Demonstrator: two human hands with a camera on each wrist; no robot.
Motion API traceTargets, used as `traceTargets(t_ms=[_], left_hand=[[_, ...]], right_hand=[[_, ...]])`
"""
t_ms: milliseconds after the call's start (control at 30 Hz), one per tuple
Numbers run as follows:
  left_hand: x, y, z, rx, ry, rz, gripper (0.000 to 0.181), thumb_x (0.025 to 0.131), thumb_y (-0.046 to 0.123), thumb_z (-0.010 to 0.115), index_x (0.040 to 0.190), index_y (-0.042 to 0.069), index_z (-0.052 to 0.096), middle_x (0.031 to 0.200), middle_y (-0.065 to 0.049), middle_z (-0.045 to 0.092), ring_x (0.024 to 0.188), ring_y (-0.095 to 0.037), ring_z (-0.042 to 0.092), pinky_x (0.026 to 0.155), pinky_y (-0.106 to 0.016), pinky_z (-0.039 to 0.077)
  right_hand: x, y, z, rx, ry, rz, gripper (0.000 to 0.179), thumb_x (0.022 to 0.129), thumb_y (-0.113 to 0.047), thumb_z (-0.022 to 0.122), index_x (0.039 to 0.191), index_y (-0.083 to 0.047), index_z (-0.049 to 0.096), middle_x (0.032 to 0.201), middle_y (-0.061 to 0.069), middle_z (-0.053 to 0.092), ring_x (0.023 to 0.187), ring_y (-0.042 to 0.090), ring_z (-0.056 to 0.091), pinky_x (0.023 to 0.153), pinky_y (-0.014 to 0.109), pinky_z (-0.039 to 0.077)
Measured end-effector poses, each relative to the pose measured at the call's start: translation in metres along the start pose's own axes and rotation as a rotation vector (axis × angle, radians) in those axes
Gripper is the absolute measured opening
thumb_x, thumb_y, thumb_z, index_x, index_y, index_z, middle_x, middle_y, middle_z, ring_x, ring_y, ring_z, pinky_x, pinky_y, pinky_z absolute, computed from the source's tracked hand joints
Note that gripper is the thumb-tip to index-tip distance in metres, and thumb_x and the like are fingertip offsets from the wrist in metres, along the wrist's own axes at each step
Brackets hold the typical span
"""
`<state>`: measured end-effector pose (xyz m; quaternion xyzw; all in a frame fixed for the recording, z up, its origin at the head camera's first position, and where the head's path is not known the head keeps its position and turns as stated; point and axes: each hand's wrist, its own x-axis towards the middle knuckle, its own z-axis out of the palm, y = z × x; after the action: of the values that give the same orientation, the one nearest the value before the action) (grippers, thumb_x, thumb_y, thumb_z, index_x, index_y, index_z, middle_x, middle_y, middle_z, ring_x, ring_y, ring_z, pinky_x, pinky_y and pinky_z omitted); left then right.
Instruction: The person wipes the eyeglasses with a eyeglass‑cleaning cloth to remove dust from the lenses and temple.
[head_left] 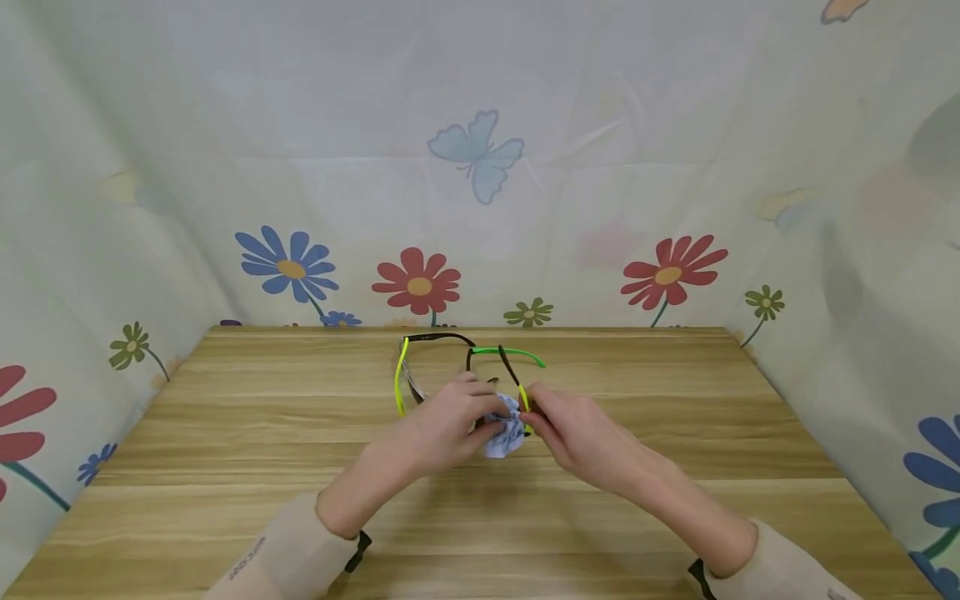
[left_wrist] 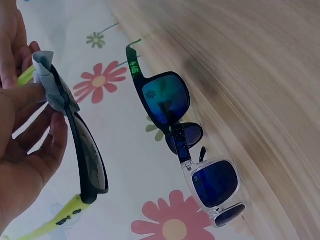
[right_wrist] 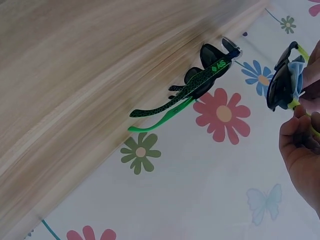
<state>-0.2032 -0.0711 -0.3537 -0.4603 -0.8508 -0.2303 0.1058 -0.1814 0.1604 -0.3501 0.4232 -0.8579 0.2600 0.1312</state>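
A pair of black-framed sunglasses point(left_wrist: 91, 155) with neon yellow temples is held up above the table between both hands. My left hand point(head_left: 453, 423) pinches a light blue cloth point(head_left: 507, 435) over one of its lenses, fingers and thumb on opposite sides. The other lens shows uncovered in the left wrist view. With thumb and fingers, my right hand point(head_left: 585, 433) grips the yellow temple point(head_left: 524, 399) on the right side, close to the cloth. The second yellow temple point(head_left: 401, 379) points away on the left.
Beyond the hands, black sunglasses with green-marked temples point(left_wrist: 167, 97) stand on the wooden table point(head_left: 300, 450). Beside them are clear-framed sunglasses with blue lenses point(left_wrist: 215, 182). A white curtain point(head_left: 315, 150) printed with flowers surrounds the table's back and sides.
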Motion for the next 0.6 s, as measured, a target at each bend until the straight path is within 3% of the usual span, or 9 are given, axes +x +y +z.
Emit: traceTargets(t_ms=[233,600], left_hand=[[0.0027,0.0021,0.0052,0.025,0.042,-0.012,0.012,0.094,0.011,0.076,0.106,0.006,0.076,0.102,-0.002,0.071,0.095,-0.018,0.059,0.083,-0.028,0.053],[0.0036,0.0026,0.0073,0.166,0.009,-0.104,0.015,0.096,0.020,0.076,0.109,0.013,0.076,0.105,0.004,0.070,0.095,-0.016,0.057,0.088,-0.036,0.051]], right_hand=[[0.0006,-0.0017,0.0005,-0.001,-0.003,-0.005,0.011,0.102,-0.003,0.063,0.104,-0.009,0.054,0.076,-0.010,0.047,0.063,0.004,0.043,0.055,0.021,0.041],[-0.0005,-0.0012,0.0000,0.011,-0.004,-0.001,0.011,0.102,-0.003,0.062,0.103,-0.009,0.053,0.076,-0.010,0.045,0.063,0.004,0.042,0.056,0.022,0.040]])
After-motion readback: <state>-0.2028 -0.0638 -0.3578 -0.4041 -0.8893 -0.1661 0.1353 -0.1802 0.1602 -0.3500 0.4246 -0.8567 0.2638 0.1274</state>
